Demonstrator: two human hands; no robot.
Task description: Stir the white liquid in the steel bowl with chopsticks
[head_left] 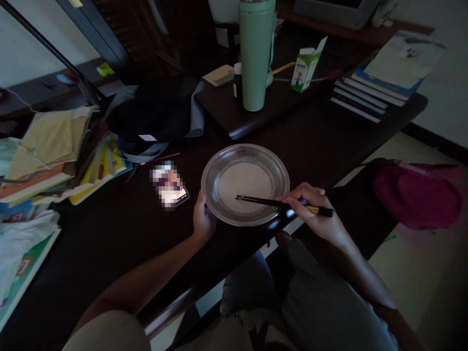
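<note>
A round metal bowl (208, 183) with a wide rim is in the middle of the view, at the near edge of the dark table. Pale whitish liquid (246, 180) covers its bottom. My left hand (204, 222) grips the bowl's left rim, thumb on the outside and the other fingers hidden beneath. Black chopsticks (261, 200) with gold bands near their back ends are held in my right hand (310, 207). Their tips reach over the bowl at the liquid; whether they dip into it I cannot tell.
A lit phone (168, 186) lies left of the bowl. Behind stand a green tumbler (256, 58), a small dark bottle (237, 83) and a green-white carton (307, 68). Books (380, 83) are stacked at right, papers (54, 141) at left. A black bag (153, 112) sits behind the phone.
</note>
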